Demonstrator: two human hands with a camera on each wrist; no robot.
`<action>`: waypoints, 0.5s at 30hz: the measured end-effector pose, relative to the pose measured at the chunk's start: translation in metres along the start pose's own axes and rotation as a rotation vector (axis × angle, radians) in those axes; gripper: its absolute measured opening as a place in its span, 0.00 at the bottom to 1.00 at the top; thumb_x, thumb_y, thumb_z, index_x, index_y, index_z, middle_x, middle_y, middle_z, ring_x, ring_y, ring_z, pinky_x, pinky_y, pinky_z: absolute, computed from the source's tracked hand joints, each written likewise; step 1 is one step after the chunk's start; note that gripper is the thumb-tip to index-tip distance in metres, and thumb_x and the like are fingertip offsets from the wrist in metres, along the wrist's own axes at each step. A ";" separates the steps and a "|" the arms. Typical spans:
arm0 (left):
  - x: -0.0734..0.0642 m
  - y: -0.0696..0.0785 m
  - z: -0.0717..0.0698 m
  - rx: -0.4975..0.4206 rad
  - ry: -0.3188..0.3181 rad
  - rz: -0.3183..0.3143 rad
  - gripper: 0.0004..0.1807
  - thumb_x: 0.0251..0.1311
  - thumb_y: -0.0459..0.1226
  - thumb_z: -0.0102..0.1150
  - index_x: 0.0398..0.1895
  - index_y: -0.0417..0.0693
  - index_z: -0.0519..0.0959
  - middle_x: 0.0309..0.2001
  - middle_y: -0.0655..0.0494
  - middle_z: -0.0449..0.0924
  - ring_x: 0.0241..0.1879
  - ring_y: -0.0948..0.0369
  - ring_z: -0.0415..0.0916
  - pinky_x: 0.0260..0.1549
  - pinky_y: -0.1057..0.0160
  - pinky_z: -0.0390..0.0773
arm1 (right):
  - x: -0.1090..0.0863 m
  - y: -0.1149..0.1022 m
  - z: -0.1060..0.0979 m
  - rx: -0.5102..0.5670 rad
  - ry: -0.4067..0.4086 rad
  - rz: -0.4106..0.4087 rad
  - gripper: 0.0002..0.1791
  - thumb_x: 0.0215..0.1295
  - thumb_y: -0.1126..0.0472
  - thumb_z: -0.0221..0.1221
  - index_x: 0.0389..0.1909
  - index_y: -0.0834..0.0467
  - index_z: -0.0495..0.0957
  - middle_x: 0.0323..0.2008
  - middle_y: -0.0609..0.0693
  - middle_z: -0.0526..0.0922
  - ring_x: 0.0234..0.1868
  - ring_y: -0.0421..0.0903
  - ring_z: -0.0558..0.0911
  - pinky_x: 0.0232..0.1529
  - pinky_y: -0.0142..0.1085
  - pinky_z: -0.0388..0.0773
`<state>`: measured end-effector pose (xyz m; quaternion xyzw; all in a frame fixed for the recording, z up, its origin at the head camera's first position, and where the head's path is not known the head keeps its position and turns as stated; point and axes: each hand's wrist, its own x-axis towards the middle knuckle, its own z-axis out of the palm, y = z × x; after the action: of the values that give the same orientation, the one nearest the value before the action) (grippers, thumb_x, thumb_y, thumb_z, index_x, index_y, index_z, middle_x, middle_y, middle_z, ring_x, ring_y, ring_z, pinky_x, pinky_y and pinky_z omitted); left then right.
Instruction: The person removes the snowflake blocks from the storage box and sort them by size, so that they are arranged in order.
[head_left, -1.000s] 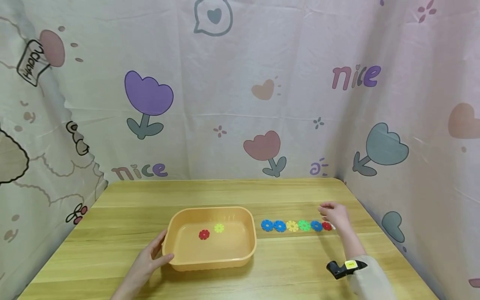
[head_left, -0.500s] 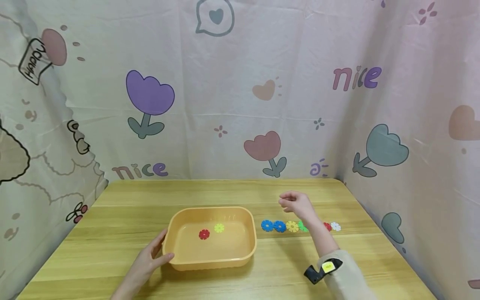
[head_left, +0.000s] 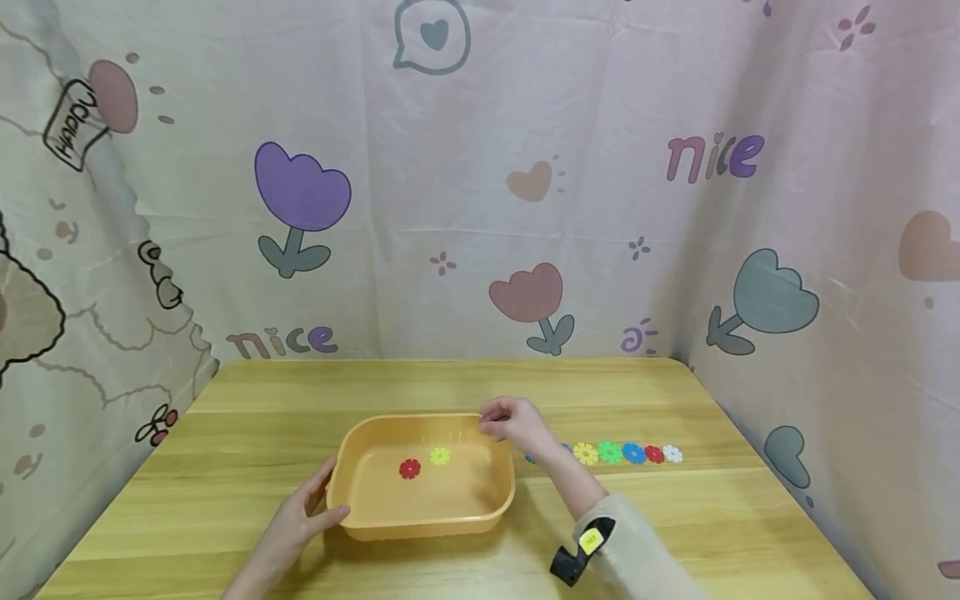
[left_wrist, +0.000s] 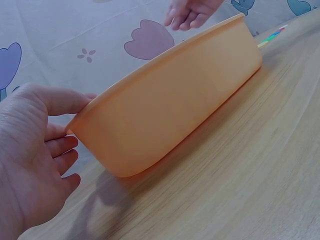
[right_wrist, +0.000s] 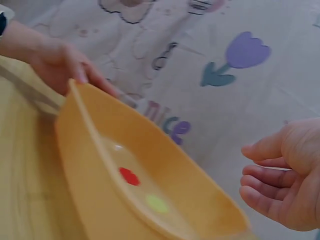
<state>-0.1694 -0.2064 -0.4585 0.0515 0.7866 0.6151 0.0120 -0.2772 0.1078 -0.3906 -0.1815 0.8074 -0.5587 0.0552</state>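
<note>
An orange-yellow plastic basin (head_left: 420, 528) stands on the table, a red notched plastic disc (head_left: 409, 468) and a lime-yellow one (head_left: 439, 456) lying inside. My left hand (head_left: 294, 518) grips its left end, thumb over the rim and fingers along the outside, as the left wrist view (left_wrist: 37, 150) also shows. Above the basin's far right corner hovers my right hand (head_left: 521, 425), fingers loosely curled; in the right wrist view nothing shows between its fingers (right_wrist: 267, 190). The right forearm partly covers the near end of a row of similar discs.
Right of the basin the row runs across the table (head_left: 375, 387): blue discs partly hidden, then yellow (head_left: 586, 453), green (head_left: 610, 452), blue (head_left: 633, 452), red (head_left: 654, 454) and white (head_left: 672, 454). A patterned curtain (head_left: 427, 292) hangs behind and along both sides.
My right hand has swept left from the row's far right end to over the basin's corner, uncovering the white disc. The left hand and the basin have stayed put.
</note>
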 end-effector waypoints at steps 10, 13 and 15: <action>-0.001 0.000 0.000 -0.020 -0.012 0.020 0.41 0.60 0.33 0.55 0.70 0.32 0.44 0.70 0.32 0.39 0.66 0.34 0.37 0.59 0.34 0.42 | 0.022 0.015 0.045 -0.051 -0.047 0.043 0.14 0.54 0.71 0.63 0.42 0.72 0.77 0.29 0.53 0.81 0.29 0.41 0.78 0.31 0.33 0.80; -0.002 0.000 0.000 -0.016 -0.011 0.020 0.41 0.60 0.33 0.56 0.70 0.32 0.45 0.70 0.33 0.40 0.67 0.35 0.38 0.60 0.36 0.43 | 0.025 0.022 0.053 -0.118 -0.069 0.038 0.14 0.53 0.71 0.64 0.41 0.72 0.78 0.30 0.53 0.81 0.30 0.41 0.78 0.31 0.31 0.78; -0.002 0.000 0.000 -0.009 -0.008 0.020 0.41 0.60 0.33 0.56 0.70 0.32 0.45 0.70 0.33 0.41 0.67 0.36 0.40 0.60 0.39 0.44 | 0.027 0.026 0.058 -0.180 -0.081 0.033 0.14 0.52 0.69 0.65 0.40 0.70 0.79 0.31 0.52 0.82 0.31 0.41 0.78 0.32 0.29 0.77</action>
<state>-0.1672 -0.2065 -0.4585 0.0619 0.7834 0.6184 0.0095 -0.2912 0.0558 -0.4331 -0.1949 0.8544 -0.4749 0.0806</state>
